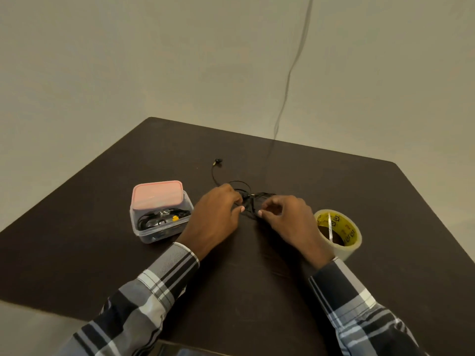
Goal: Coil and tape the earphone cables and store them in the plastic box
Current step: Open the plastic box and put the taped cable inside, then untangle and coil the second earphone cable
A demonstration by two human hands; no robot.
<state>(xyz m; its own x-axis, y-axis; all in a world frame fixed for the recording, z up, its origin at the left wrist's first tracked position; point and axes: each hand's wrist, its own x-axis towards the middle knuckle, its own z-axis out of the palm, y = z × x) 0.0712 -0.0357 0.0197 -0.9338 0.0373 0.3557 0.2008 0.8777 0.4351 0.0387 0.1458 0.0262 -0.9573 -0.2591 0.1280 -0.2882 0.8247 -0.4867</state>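
A black earphone cable (pixel 248 199) lies in loose loops on the dark table (pixel 334 186), one earbud (pixel 218 161) stretched out toward the far side. My left hand (pixel 218 214) pinches the tangle from the left with curled fingers. My right hand (pixel 288 217) pinches it from the right, thumb and forefinger together. A clear plastic box (pixel 159 219) stands to the left of my left hand, holding coiled black cables with a yellow piece. Its pink lid (pixel 156 192) leans on the box's far rim.
A roll of clear packing tape (pixel 339 232) with a yellow printed core lies just right of my right wrist. A thin cable hangs down the wall (pixel 290 73) behind the table. The table's corners are cut off at far left and far right.
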